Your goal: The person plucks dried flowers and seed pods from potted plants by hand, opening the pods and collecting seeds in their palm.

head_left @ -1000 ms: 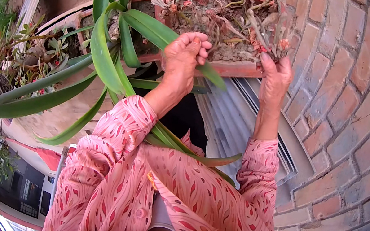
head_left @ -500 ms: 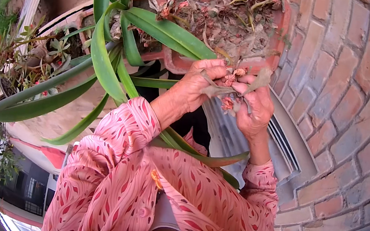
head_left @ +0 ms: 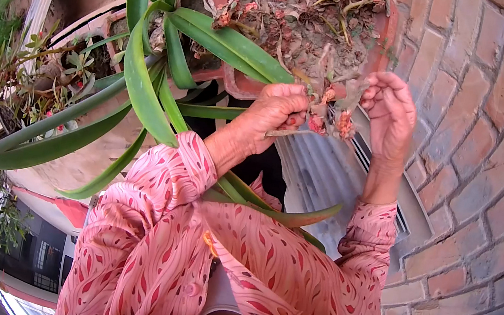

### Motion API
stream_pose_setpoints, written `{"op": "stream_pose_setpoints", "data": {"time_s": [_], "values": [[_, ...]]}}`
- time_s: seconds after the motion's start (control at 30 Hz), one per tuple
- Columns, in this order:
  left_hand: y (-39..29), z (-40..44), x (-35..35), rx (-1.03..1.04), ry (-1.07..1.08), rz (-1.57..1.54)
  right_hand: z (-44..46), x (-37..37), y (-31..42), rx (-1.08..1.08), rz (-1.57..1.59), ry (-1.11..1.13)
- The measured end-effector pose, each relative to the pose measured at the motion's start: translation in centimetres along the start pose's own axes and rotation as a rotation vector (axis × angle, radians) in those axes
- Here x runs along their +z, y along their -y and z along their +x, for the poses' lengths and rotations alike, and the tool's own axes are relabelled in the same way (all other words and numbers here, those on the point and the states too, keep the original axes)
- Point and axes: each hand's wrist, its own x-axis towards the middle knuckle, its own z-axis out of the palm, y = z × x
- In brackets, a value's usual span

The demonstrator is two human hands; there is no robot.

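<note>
My left hand (head_left: 276, 114) is closed around a bunch of withered flowers (head_left: 319, 118), with dry grey-brown leaves and shrivelled reddish-pink blooms poking out past the fingers. Just right of the bunch is my right hand (head_left: 393, 117), raised, its fingers loosely curled and apart. A blurred dry leaf (head_left: 355, 93) of the bunch lies close by its fingertips; whether they touch is hard to tell. Behind both hands stands a reddish planter (head_left: 386, 44) holding dry soil, dead leaves and drooping withered stalks (head_left: 343, 16).
Long green strap leaves (head_left: 233, 44) arch from the left, passing close to my left forearm. Potted plants (head_left: 77, 63) with red flowers stand farther left. A brick surface (head_left: 470, 138) fills the right side, and a grey corrugated sheet (head_left: 314, 180) lies below the hands.
My right hand has moved off the withered bunch, to the right and slightly up, and its fingers have loosened. The left hand stays in place, and the bunch has spread out.
</note>
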Motion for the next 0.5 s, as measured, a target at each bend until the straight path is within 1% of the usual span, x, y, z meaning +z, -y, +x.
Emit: {"op": "stream_pose_setpoints", "data": {"time_s": [0.03,0.07,0.17,0.2,0.23,0.3,0.33,0.43,0.5], "values": [[0.1,0.0,-0.1,-0.006,-0.007,0.012,0.5,-0.3,0.6,0.004,0.049,0.017],[0.2,0.1,0.0,0.010,-0.015,0.040,0.8,-0.2,1.0,-0.002,-0.012,0.001],[0.5,-0.1,0.2,0.042,-0.027,0.119,1.2,2.0,3.2,-0.037,-0.805,0.183],[0.3,-0.3,0.4,0.038,-0.022,0.144,1.6,2.7,3.2,-0.166,-0.910,0.330],[0.2,-0.4,0.6,0.034,-0.016,0.170,1.9,2.7,2.5,-0.197,-0.870,0.383],[0.1,-0.5,1.1,0.000,-0.072,0.164,2.1,2.3,0.8,-0.263,-0.787,0.491],[0.1,-0.6,1.2,-0.014,-0.103,0.159,1.8,3.0,1.3,-0.191,-0.835,0.516],[0.6,-0.6,0.1,0.006,-0.022,0.190,1.9,2.6,1.2,-0.210,-0.952,0.596],[0.7,-0.8,0.2,0.021,-0.047,0.190,1.5,3.2,1.7,-0.205,-0.930,0.588]]}}
